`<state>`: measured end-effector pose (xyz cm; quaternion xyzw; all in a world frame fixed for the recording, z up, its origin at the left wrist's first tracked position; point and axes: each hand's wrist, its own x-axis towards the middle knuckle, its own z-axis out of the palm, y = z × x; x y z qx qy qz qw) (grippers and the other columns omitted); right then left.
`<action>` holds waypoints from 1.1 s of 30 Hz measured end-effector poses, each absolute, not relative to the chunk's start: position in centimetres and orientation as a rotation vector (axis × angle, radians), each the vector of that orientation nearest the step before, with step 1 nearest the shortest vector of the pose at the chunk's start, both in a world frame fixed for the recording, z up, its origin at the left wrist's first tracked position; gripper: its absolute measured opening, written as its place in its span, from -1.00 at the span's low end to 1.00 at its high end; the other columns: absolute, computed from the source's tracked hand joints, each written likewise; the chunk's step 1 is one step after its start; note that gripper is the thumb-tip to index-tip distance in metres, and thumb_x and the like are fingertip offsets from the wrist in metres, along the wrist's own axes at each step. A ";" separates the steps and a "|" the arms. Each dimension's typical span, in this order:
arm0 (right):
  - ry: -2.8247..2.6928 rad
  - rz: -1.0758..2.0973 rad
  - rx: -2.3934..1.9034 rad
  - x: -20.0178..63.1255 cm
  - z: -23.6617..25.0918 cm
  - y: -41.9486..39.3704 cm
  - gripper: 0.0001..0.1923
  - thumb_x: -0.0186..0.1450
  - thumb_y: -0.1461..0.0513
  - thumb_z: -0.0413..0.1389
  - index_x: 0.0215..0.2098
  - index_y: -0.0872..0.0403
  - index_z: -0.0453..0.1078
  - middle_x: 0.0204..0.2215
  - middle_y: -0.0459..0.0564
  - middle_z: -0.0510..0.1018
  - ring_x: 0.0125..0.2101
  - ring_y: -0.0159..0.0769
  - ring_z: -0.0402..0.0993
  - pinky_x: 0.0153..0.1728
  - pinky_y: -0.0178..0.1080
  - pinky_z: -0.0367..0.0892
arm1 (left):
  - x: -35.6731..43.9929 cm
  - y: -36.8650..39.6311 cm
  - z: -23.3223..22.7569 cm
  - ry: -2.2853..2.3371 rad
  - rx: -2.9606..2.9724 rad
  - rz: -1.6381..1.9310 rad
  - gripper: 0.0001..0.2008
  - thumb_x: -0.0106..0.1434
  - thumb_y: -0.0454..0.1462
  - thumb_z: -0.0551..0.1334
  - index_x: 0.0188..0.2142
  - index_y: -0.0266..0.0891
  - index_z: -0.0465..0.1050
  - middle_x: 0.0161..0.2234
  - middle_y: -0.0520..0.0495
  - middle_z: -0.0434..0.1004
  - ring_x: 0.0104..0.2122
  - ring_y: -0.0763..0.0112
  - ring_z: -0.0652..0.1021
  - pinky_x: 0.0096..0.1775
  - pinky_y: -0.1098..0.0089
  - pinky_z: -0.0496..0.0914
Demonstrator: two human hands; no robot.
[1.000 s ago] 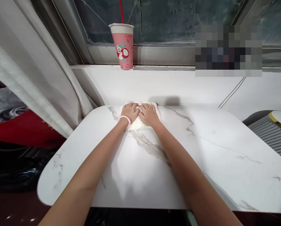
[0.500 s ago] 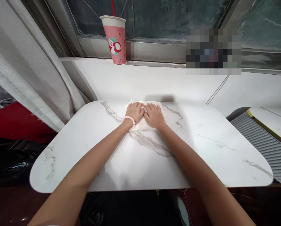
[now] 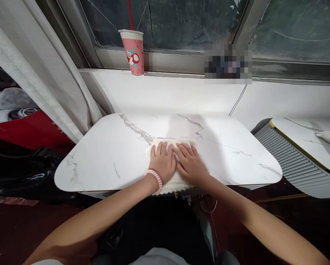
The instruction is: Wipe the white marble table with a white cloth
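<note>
A cream-white cloth [image 3: 174,186] lies flat on the white marbled tabletop [image 3: 98,158], its lower edge overhanging the front edge. My left hand [image 3: 162,162], with a pink coiled band [image 3: 154,178] at the wrist, rests palm down on the cloth with its fingers stretched forward. Beside it, my right hand [image 3: 192,165] also lies flat on the cloth, fingers extended and slightly spread. The two hands are side by side, nearly touching at the thumbs. Much of the cloth is hidden beneath them.
On the window ledge stands a pink paper cup [image 3: 134,55] with a red straw. A blurred-out item [image 3: 228,64] sits farther right on the ledge. A grey curtain [image 3: 46,62] hangs at the left. Another marble-topped piece with ribbed grey sides [image 3: 286,158] stands at the right.
Both hands and the cloth have slid from the back of the tabletop toward me, to its front edge. The camera view has also shifted.
</note>
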<state>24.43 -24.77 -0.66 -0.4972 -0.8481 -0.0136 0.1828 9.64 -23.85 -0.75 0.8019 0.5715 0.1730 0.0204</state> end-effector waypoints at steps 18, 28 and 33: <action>-2.234 0.042 -1.567 28.3 -0.7 -17.3 -0.49 0.36 0.19 -0.14 0.22 0.12 0.31 0.23 0.17 0.35 0.25 -0.02 0.16 0.29 0.12 -0.08 | 14.1 -15.2 0.1 1.669 2.517 0.484 -0.56 0.40 -0.25 -0.09 0.20 -0.24 0.27 0.27 -0.23 0.28 0.29 0.09 0.23 0.31 -0.15 -0.05; -2.133 0.122 -1.552 28.9 -1.0 -3.8 -0.54 0.33 0.21 -0.10 0.15 0.06 0.36 0.18 0.09 0.40 0.21 -0.07 0.21 0.27 0.04 -0.03 | 15.3 -2.6 0.0 1.751 2.397 0.631 -0.66 0.38 -0.25 -0.04 0.06 -0.17 0.35 0.14 -0.16 0.43 0.19 0.23 0.35 0.31 0.01 -0.03; -2.084 0.119 -1.551 30.4 -1.5 -0.6 -0.56 0.34 0.20 -0.09 0.13 0.04 0.38 0.18 0.08 0.41 0.20 -0.04 0.21 0.23 0.06 0.01 | 16.9 0.6 0.0 1.759 2.439 0.616 -0.65 0.38 -0.25 -0.03 0.06 -0.20 0.36 0.10 -0.18 0.46 0.16 0.20 0.38 0.29 0.06 0.01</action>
